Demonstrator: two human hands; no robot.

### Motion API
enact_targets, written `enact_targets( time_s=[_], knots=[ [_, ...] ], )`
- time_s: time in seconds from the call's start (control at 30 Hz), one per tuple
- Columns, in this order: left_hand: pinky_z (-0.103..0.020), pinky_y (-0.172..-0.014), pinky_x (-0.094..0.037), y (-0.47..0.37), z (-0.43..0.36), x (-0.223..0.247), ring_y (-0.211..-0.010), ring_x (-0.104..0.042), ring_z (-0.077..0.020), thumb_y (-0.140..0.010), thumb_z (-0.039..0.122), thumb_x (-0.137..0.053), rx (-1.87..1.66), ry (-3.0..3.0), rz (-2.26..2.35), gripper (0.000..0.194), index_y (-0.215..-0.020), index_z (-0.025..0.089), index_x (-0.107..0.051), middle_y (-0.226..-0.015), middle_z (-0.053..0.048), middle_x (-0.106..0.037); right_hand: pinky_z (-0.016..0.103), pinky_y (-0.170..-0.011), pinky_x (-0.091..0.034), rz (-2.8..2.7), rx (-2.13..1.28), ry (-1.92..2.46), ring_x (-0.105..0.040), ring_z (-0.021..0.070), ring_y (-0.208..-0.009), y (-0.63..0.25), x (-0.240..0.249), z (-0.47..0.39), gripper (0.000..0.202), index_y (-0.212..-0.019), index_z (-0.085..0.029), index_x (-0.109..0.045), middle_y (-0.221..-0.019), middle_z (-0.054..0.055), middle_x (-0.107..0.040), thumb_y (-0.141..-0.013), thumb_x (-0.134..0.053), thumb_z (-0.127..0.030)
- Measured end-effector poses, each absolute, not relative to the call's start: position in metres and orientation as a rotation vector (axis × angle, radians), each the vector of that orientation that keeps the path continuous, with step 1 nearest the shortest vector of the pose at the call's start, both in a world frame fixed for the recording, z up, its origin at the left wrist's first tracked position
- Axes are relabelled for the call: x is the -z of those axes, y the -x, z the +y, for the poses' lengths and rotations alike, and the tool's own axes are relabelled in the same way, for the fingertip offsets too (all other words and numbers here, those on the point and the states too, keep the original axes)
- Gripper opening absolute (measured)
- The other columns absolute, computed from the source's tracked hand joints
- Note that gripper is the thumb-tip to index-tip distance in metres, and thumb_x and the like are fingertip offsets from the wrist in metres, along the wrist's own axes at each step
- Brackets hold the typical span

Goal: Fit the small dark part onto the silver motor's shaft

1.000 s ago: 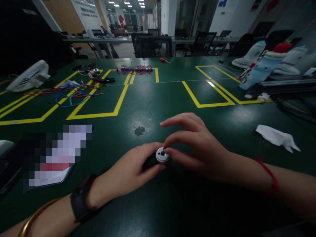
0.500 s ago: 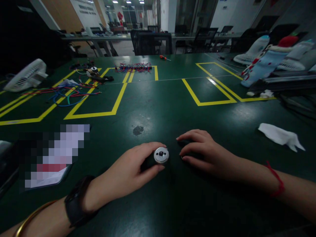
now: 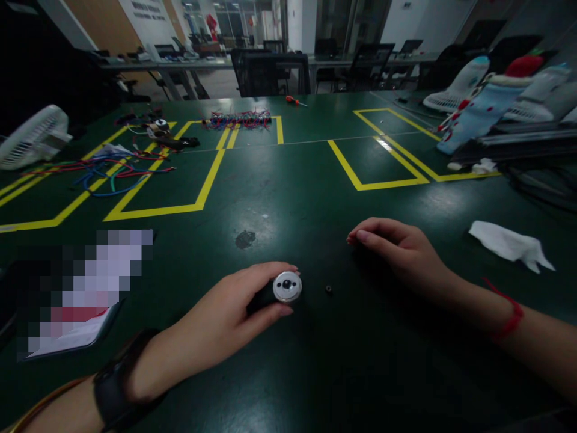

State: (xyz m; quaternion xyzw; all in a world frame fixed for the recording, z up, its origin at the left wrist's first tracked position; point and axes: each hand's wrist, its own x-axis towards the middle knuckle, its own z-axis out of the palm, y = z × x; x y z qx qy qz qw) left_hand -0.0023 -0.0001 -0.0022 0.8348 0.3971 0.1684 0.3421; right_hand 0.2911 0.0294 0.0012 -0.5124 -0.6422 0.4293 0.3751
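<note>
the left hand (image 3: 232,310) grasps a short dark cylinder with a round silver metal face (image 3: 287,287), thumb on the near side, fingers wrapped round the far side. that face, marked by a dark centre and a smaller dark hole to either side, is turned up towards the viewer; the body is mostly hidden in the palm, so its long axis is hard to judge, perhaps upright with some lean.

just right of the silver face, and apart from it, a tiny dark ring-shaped piece (image 3: 328,289) lies on the dark green table (image 3: 383,373), between the two hands. the right hand (image 3: 399,246) is up and to the right of this piece, not touching it, thumb and fingertips curled close together; whether that grip pinches anything i cannot tell.

green surface stretches ahead of both hands to the yellow tape outlines (image 3: 392,183). a crumpled white tissue or cloth (image 3: 509,243) lies beyond the right wrist, and an orange-handled screwdriver (image 3: 292,100) near the far edge.
</note>
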Motion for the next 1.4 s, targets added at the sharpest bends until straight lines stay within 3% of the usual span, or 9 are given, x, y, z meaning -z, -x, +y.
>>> enact_targets(
  time_s=[0.47,0.93,1.17,1.3,1.4],
  knots=[
    [-0.031,-0.098,-0.046,0.002,-0.001,0.001,-0.114,-0.058,-0.0172,-0.092,0.027,-0.06,-0.433,-2.163,1.036,0.041,-0.13,0.032,-0.045,-0.128,0.002,-0.059,0.028,-0.066,-0.048,-1.58,-1.152,1.311,-0.064,0.0171,-0.079,-0.29,0.0,0.028,0.02,-0.092,-0.023,-0.07,-0.087,0.002,-0.07,-0.086,-0.064,-0.041],
    [-0.034,-0.096,-0.047,0.001,0.0,0.0,-0.112,-0.059,-0.0205,-0.092,0.028,-0.059,-0.458,-2.176,1.014,0.039,-0.129,0.03,-0.046,-0.127,-0.001,-0.06,0.031,-0.07,-0.05,-1.756,-1.048,1.317,-0.064,0.019,-0.081,-0.289,-0.002,0.027,0.021,-0.094,-0.023,-0.069,-0.088,0.003,-0.07,-0.088,-0.06,-0.041],
    [-0.032,-0.095,-0.047,-0.001,0.0,0.0,-0.11,-0.059,-0.0193,-0.091,0.027,-0.06,-0.459,-2.171,1.021,0.038,-0.126,0.03,-0.048,-0.124,0.001,-0.061,0.042,-0.09,-0.047,-2.413,-0.729,1.098,-0.057,0.0226,-0.103,-0.284,-0.007,0.027,0.017,-0.101,-0.021,-0.069,-0.108,0.008,-0.062,-0.088,-0.058,-0.023],
    [-0.033,-0.093,-0.048,-0.002,-0.001,0.0,-0.107,-0.061,-0.0199,-0.091,0.026,-0.059,-0.476,-2.166,1.012,0.035,-0.125,0.029,-0.05,-0.122,0.0,-0.062,0.045,-0.094,-0.045,-2.587,-0.745,1.041,-0.054,0.0251,-0.11,-0.279,-0.016,0.026,0.026,-0.107,-0.023,-0.069,-0.118,0.009,-0.058,-0.081,-0.068,-0.027],
    [-0.034,-0.092,-0.05,-0.003,-0.001,-0.001,-0.106,-0.062,-0.0213,-0.091,0.025,-0.059,-0.498,-2.174,1.005,0.034,-0.124,0.027,-0.051,-0.12,-0.002,-0.063,0.045,-0.093,-0.045,-2.62,-0.736,0.989,-0.055,0.0251,-0.108,-0.274,-0.019,0.026,0.019,-0.099,-0.023,-0.071,-0.116,0.008,-0.06,-0.08,-0.069,-0.027]
  ],
)
